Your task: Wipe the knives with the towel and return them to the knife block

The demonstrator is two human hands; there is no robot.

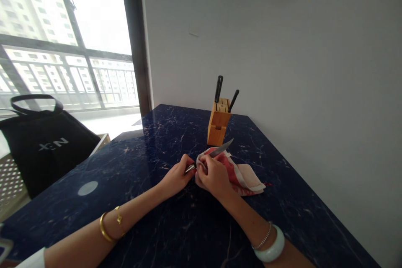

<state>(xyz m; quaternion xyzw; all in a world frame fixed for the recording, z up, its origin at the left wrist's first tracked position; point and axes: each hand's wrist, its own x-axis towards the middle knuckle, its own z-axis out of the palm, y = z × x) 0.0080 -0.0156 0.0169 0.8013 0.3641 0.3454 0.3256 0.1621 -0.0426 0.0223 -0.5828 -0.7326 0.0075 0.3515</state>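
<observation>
My left hand (179,175) is closed around the handle of a kitchen knife (222,148), whose blade points up and away to the right. Fingers of my right hand (216,176) pinch a red and white cloth (230,168) against the knife near where handle and blade meet. The rest of the cloth drapes to the right and lies on the table. Just beyond the blade tip stands a wooden knife block (218,123) with two black-handled knives in its slots; some other slots show no handle. Part of the knife is hidden by the cloth and my fingers.
The dark blue marbled table (132,201) meets a grey wall (266,50) at its back and right. A pale round disc (88,188) lies at the left. Past the left edge, a black bag (47,146) hangs over a chair, by a bright window.
</observation>
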